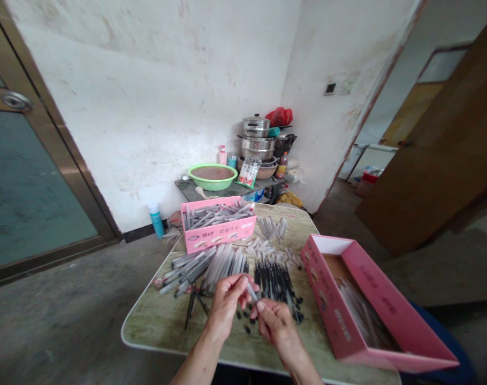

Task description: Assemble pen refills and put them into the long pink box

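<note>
The left hand point(232, 294) is closed, thumb against fingers, around the upper end of a slim translucent pen barrel point(252, 292), while the right hand point(278, 323), just beside it and a little nearer the body, pinches the lower end between thumb and fingertips. The barrel is tilted between the two hands, above the wood-patterned table point(155, 321). Directly beyond the right hand lies a bank of black-filled pen pieces point(272, 280), side by side and pointing away from the body; whether each is a whole pen or only a part is too small to tell. Small black caps point(247, 330) are scattered below and between the hands, with more to the right of the right hand. Just beyond the left hand is a row of pale translucent tubes point(224, 262), and to its left a heap of greyish tubes point(191, 267) fans out, with a few thin dark rods point(190, 306) nearer the hand. Farther ahead of the left hand stands a pink printed carton point(201, 241), filled with more greyish tubes. Beyond the black-filled pieces, ahead of the right hand, are loose small translucent pieces point(263, 247) and, past them, a small group of clear tubes point(272, 228). Well to the right of the right hand, a larger pink box point(327, 305) sits open, with clear, thin plastic items point(362, 310) inside.
</note>
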Available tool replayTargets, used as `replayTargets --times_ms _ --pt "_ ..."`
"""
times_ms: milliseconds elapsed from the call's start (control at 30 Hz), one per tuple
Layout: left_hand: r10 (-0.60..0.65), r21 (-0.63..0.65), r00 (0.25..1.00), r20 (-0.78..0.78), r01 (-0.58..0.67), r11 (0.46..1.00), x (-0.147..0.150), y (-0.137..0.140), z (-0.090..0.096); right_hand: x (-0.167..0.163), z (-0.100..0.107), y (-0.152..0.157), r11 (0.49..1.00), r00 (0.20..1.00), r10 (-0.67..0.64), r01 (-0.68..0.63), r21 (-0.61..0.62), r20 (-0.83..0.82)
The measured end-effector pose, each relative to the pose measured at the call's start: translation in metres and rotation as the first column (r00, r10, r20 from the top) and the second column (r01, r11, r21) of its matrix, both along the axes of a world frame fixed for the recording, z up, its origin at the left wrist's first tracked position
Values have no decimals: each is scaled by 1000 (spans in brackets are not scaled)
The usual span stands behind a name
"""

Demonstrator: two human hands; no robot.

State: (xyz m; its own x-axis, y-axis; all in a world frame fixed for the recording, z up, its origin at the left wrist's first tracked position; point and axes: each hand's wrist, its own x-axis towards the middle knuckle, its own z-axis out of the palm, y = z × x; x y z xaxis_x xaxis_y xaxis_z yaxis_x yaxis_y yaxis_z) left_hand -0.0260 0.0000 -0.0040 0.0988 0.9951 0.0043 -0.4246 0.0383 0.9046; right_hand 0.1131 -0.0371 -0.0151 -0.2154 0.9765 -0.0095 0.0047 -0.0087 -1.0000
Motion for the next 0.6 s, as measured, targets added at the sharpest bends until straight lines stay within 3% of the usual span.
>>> replayTargets --times_ms 67,133,200,233,300,367,467,533,600 --pt "44 -14 999 9 -44 999 1 -1 -1 -1 0 -1 978 967 -104 57 203 232" --pt "79 -27 997 19 -78 997 2 -2 -2 -2 -1 -3 925 874 -230 59 376 429" --pt "96 -32 995 25 -95 995 1 -3 -2 -3 0 -5 888 797 -317 60 455 514" --pt "94 -30 995 24 -94 995 0 -3 -2 -4 1 -5 888 796 -326 72 455 511" --pt "65 -21 998 24 -65 998 -3 -2 -1 -6 4 -6 930 876 -247 94 355 415" --pt "6 -13 999 31 -6 1000 -7 0 1 -9 8 -5 991 978 -82 59 123 190" --pt "-61 0 997 37 61 998 -12 3 5 -10 12 -5 982 984 65 -93 -163 -168" --pt "-55 6 998 28 55 998 -12 4 7 -9 14 -5 973 969 77 -124 -195 -234" --pt "-26 7 999 25 26 1000 -10 2 8 -7 14 -6 991 990 59 -73 -109 -125"
